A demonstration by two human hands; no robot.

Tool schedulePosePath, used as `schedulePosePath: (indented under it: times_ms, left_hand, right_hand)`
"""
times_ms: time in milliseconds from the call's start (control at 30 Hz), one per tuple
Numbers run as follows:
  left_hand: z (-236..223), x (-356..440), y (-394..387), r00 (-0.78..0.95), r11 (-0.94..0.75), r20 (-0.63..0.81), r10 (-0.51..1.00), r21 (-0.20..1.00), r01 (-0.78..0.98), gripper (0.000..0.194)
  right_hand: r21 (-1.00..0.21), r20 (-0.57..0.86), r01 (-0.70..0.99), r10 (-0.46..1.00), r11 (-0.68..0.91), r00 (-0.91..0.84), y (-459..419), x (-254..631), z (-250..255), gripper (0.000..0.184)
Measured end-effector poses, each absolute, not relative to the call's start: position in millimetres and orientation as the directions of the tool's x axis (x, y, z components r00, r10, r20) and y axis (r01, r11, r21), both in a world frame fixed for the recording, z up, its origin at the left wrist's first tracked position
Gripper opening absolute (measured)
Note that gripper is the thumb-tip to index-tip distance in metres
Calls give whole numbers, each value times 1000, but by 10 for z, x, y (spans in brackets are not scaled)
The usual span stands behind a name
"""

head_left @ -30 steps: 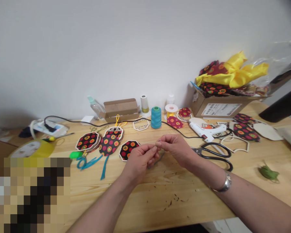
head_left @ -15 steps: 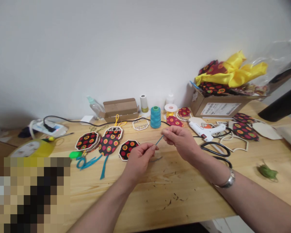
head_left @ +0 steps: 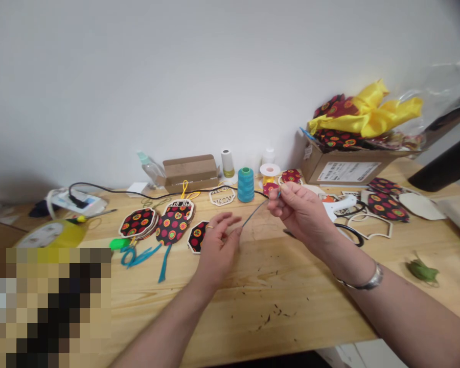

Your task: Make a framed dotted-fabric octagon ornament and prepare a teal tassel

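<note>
A thin blue cord (head_left: 255, 211) slants between my hands over the table. My right hand (head_left: 301, 207) pinches its upper part between thumb and fingers. Lower and to the left, my left hand (head_left: 219, 248) has its fingers apart, with the cord's lower end by its thumb; whether they touch I cannot tell. Partly behind that hand lies an octagonal patterned fabric piece (head_left: 197, 237) with a pale rim. A cone of blue thread (head_left: 246, 185) stands upright beyond my hands. Left of them lies a patterned pendant (head_left: 173, 225) with a yellow loop and blue tassel.
A white glue gun (head_left: 341, 205) and black-handled scissors (head_left: 350, 234) lie beside my right forearm. A cardboard box (head_left: 345, 168) heaped with fabric stands behind. Stacked octagonal pieces (head_left: 138, 223) and a power strip (head_left: 80, 203) lie left; green thread (head_left: 422, 271) lies right.
My right hand has moved right and slightly up with the cord, so a longer length shows between the hands. My left hand's fingers have gone from a pinch to spread apart.
</note>
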State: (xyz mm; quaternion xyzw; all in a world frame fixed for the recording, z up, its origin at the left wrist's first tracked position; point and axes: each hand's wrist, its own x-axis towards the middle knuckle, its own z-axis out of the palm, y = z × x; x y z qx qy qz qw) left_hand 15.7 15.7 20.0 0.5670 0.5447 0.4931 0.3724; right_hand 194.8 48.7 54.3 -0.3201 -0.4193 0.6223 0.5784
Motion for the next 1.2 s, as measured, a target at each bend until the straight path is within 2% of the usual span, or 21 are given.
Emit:
schedulePosePath:
  times_ms: [67, 167, 267, 333, 400, 467, 533, 600, 700, 800, 1033, 1200]
  left_hand:
    - [230, 149, 139, -181, -163, 209, 961, 957, 240, 26]
    - [276, 151, 103, -190, -150, 174, 966, 980, 134, 18]
    - [288, 173, 85, 30, 80, -78, 997, 994, -72, 23]
    - [276, 190, 91, 210, 280, -244, 947, 945, -166, 31]
    - [258, 202, 107, 318, 425, -344, 884, 873, -238, 36]
    - [237, 205, 125, 354, 495, -385, 852, 812, -308, 37]
    - [214, 202, 135, 365, 511, -387, 847, 782, -356, 38]
    - [190, 194, 137, 362, 500, -375, 853, 787, -361, 40]
    - [167, 181, 134, 331, 480, -381, 863, 824, -301, 31]
    - [170, 173, 143, 292, 493, -416, 861, 824, -280, 24]
    - [196, 156, 173, 280, 454, -375, 884, 832, -318, 26]
    - [192, 150, 164, 265, 443, -371, 890, 841, -309, 27]
  right_hand:
    - [-902, 105, -429, 989, 52, -101, 491, 1956, 545, 20]
    - [-898, 122, -433, 990, 81, -66, 489, 1937, 529, 20]
    - [-909, 149, -405, 984, 97, -100, 465, 1886, 495, 18]
    - [-930, 179, -349, 970, 113, -165, 426, 1847, 471, 16]
    - [-954, 211, -264, 944, 142, -254, 368, 1815, 456, 15]
    - [-970, 230, -152, 906, 187, -356, 300, 1793, 456, 13]
    - [-955, 256, 11, 845, 295, -469, 236, 1783, 471, 11]
    - [-874, 294, 159, 761, 458, -579, 189, 1782, 499, 10]
    - [-748, 311, 244, 651, 617, -693, 150, 1786, 552, 12]
    - [-732, 279, 244, 606, 636, -745, 129, 1791, 599, 13]
    - [-737, 127, 268, 516, 621, -847, 90, 1785, 657, 13]
    - [-792, 79, 205, 429, 575, -900, 51, 1746, 661, 17]
